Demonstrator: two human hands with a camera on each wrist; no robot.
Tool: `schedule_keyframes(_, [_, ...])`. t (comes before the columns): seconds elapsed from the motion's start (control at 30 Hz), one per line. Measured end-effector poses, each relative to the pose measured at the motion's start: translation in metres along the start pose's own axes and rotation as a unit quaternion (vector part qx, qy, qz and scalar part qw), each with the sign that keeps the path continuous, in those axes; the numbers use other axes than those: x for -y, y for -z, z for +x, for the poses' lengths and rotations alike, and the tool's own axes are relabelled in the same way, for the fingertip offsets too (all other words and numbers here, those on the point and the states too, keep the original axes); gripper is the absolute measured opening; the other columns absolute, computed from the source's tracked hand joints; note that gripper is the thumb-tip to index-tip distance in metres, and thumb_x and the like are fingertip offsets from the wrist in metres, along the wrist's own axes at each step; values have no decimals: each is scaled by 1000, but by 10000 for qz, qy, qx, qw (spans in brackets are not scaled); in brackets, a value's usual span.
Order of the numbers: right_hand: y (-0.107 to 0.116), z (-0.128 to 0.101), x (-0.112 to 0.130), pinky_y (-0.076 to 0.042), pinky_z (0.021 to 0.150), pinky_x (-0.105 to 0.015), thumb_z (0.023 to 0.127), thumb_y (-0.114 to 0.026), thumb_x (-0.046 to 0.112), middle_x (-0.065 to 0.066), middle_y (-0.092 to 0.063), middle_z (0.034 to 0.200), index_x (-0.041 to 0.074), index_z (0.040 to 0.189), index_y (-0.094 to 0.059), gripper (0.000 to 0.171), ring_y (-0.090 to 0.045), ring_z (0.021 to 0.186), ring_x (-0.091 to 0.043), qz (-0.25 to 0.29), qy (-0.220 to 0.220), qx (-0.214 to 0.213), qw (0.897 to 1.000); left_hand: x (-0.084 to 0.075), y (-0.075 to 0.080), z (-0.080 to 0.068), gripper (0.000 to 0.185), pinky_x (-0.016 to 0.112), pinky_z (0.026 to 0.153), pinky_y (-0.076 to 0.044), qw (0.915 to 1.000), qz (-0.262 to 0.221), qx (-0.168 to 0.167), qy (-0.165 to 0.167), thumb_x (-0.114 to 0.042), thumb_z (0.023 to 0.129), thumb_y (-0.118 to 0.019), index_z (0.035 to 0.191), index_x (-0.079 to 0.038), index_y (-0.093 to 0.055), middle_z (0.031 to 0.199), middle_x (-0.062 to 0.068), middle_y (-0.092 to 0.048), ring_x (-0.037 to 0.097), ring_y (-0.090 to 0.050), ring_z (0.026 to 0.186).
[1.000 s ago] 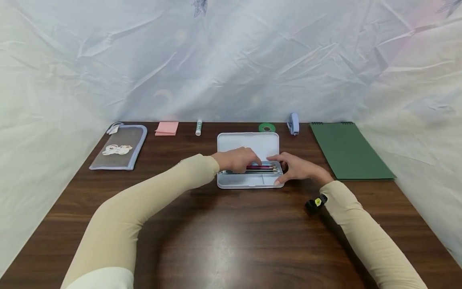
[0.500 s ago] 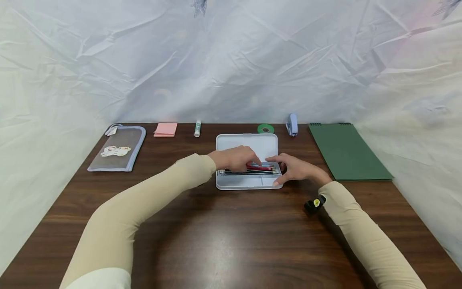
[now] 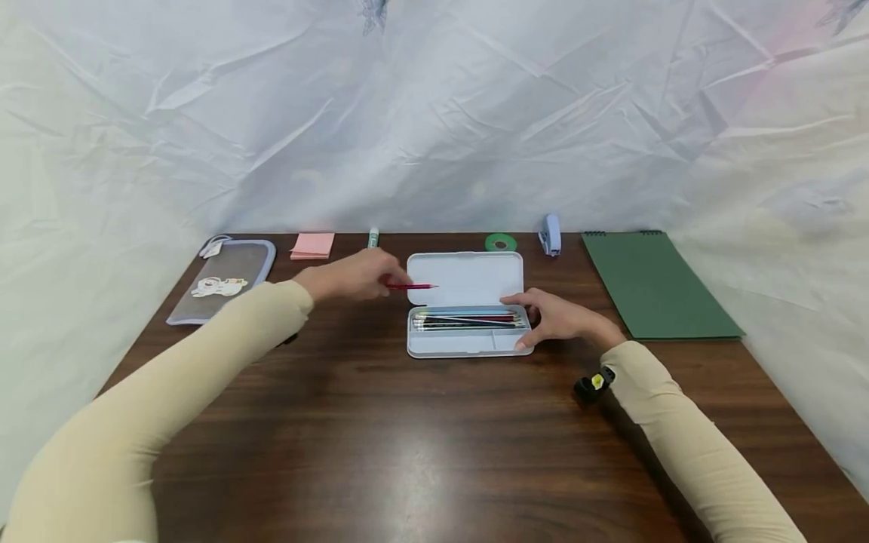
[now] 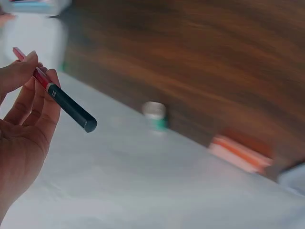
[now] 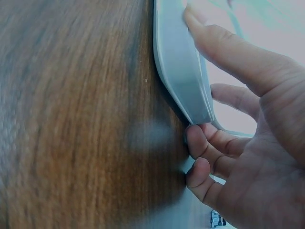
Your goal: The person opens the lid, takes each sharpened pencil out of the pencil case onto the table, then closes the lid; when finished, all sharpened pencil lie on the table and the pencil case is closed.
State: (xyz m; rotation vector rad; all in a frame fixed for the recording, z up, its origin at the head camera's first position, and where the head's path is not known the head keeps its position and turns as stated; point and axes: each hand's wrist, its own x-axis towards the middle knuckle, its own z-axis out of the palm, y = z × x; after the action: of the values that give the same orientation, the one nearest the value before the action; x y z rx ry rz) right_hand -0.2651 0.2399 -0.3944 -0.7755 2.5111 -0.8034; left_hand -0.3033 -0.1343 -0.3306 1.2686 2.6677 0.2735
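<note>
Dark wooden table [image 3: 421, 445], crinkled white sheeting behind: left hand [image 3: 353, 275] pinching red pencil [image 3: 410, 286], right hand [image 3: 553, 320] gripping open pencil case [image 3: 468, 343] (green notebook [image 3: 655, 283] at right edge).

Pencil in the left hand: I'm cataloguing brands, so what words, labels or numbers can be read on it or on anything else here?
None can be read.
Red pencil: a small mark on its dark end, too blurred.
Glue stick: label too small.
Zip pouch: a cartoon picture, no legible words.
</note>
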Motion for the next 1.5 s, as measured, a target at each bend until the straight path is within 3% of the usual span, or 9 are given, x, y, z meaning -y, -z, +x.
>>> schedule_keyframes(0.17, [1,-1,1,-42,79,-37,79,-85,25,-22,-49,121,1,149,-43,85,-46,95,-27,11,29,-40,10000,34,-9,-28,37,34,70,-46,9988,-18,27,485,8,86,-66,118,-9,-75,84,8,-66,19,-52,78])
schedule_keyframes(0.37, [1,-3,2,-42,81,-37,79,-85,26,-22,-49,120,1,149,-42,86,-46,96,-27,-3,41,-17,10000,58,-24,-43,37,31,63,-43,9971,-62,140,739,10,85,-63,116,-6,-75,79,6,-60,19,-50,73])
schedule_keyframes(0.5, [-1,-4,3,-42,81,-37,79,-86,26,-22,-49,120,1,149,-43,86,-47,96,-28,12,22,-28,10000,66,-33,-47,39,32,65,-45,9962,92,260,829,11,86,-59,120,-5,-73,90,8,-65,20,-51,76])
schedule_keyframes(0.73, [1,-3,3,-43,81,-37,80,-85,26,-22,-49,122,3,150,-43,85,-48,96,-27,-27,20,-16,10000,71,-36,-53,40,44,83,-54,9950,434,278,856,10,87,-59,121,-6,-73,99,9,-65,22,-59,87])
schedule_keyframes(1.0, [2,-2,3,-43,81,-37,79,-85,27,-21,-50,121,4,150,-43,86,-48,97,-27,-30,-13,-16,10000,75,-35,-51,42,34,69,-43,9943,240,311,989,11,87,-57,121,-8,-73,90,10,-60,21,-48,77])
schedule_keyframes(1.17, [1,-2,3,-42,81,-37,79,-85,27,-21,-49,120,3,150,-42,86,-47,96,-27,6,19,0,10000,73,-33,-48,45,35,69,-45,9944,215,367,966,11,85,-59,125,-7,-71,91,9,-60,21,-49,78])
schedule_keyframes(1.27, [0,-2,2,-41,80,-37,80,-85,26,-21,-49,120,3,150,-42,86,-46,95,-27,26,25,10,10000,65,-25,-42,42,39,72,-50,9971,199,166,720,10,84,-65,123,-3,-70,93,11,-62,22,-53,81])
schedule_keyframes(1.5, [-2,-3,2,-41,80,-36,80,-85,26,-21,-49,119,2,150,-43,85,-46,95,-26,34,22,-39,10000,14,-11,-5,35,42,81,-54,9985,-242,-477,-92,5,88,-67,122,-3,-71,98,13,-67,24,-61,88])
